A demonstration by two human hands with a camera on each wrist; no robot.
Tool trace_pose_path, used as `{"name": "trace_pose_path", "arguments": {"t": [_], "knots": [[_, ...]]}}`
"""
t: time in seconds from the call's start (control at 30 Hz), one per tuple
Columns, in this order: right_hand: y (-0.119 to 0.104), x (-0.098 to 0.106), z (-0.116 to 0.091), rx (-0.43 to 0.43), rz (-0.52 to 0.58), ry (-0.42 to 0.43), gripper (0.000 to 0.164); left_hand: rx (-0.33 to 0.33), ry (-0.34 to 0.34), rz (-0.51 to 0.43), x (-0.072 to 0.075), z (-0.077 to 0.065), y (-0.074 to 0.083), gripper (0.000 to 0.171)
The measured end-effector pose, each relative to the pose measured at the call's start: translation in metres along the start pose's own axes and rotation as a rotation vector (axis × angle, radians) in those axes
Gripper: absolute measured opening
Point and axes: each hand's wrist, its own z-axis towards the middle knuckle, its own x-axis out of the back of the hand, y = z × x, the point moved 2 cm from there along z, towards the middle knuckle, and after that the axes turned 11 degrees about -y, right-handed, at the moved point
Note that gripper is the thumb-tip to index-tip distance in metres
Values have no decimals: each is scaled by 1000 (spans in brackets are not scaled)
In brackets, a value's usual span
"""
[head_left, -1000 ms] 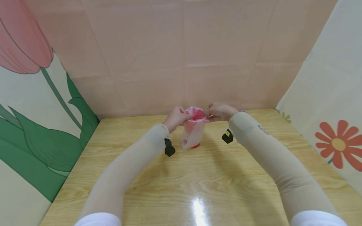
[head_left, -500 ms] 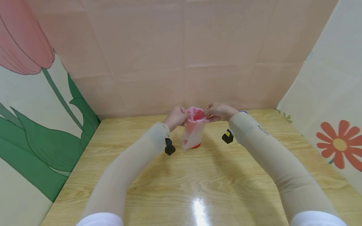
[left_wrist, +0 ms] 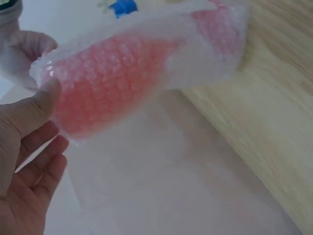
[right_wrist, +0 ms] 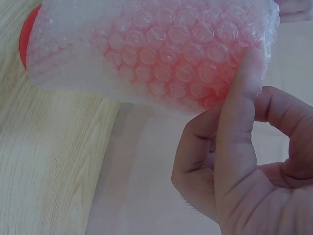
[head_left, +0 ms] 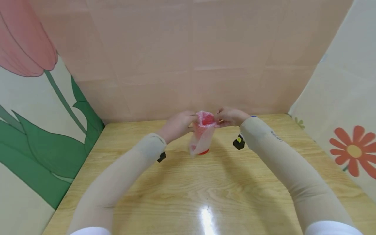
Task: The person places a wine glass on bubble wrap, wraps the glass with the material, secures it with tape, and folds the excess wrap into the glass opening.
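Observation:
A red object stands upright on the table inside a sleeve of clear bubble wrap (head_left: pixel 202 137). The wrap's top is open and shows red inside; a red edge (right_wrist: pixel 27 39) sticks out at the bottom. What the object is, the wrap hides. My right hand (head_left: pixel 232 117) pinches the upper rim of the bubble wrap, the thumb (right_wrist: pixel 242 88) lying on its outside. At the left of the rim, my left hand (head_left: pixel 177 125) has its fingers loosely extended, with the thumb (left_wrist: pixel 36 107) at the wrap's edge and the other fingers spread below.
The wooden table (head_left: pixel 188 182) reaches back to a pink-covered wall (head_left: pixel 188 65) just behind the wrapped object. Side panels carry a printed tulip (head_left: pixel 26 42) and an orange flower (head_left: pixel 352 150).
My left hand has shifted slightly left and turned, its fingers loosening from the rim. The right hand and the bubble wrap have moved slightly right.

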Motion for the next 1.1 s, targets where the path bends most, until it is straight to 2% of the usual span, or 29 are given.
{"name": "trace_pose_path", "arguments": {"t": [0.07, 0.13, 0.33, 0.5, 0.53, 0.67, 0.73, 0.77, 0.9, 1.0, 1.1], "knots": [[0, 1, 0, 0, -6, 0, 26, -34, 4, -5, -2, 0, -1, 26], [0, 1, 0, 1, -1, -1, 22, -35, -14, -69, -4, 2, -3, 24], [-1, 0, 2, 9, 4, -6, 14, -6, -117, -231, -8, 11, -8, 17], [-2, 0, 2, 6, -10, 0, 14, 1, -159, -262, -3, 19, -9, 18], [-2, 0, 2, 6, -17, 0, 14, 38, -181, -326, -3, 20, -9, 17], [-2, 1, 3, -3, -37, 5, 13, 58, -212, -258, 0, 23, -6, 20], [-1, 1, 3, -6, -44, 7, 14, 91, -235, -234, 2, 23, -2, 20], [0, 1, 3, -9, -39, 8, 14, 73, -233, -163, 4, 23, 1, 20], [1, 2, 2, 2, -30, 6, 15, 146, -243, -168, 7, 23, 15, 24], [1, 2, 2, 10, -30, 1, 13, 126, -209, -128, 6, 23, 28, 28], [0, 2, 1, 13, -37, -2, 12, 81, -158, -11, 1, 22, 38, 22]]}}
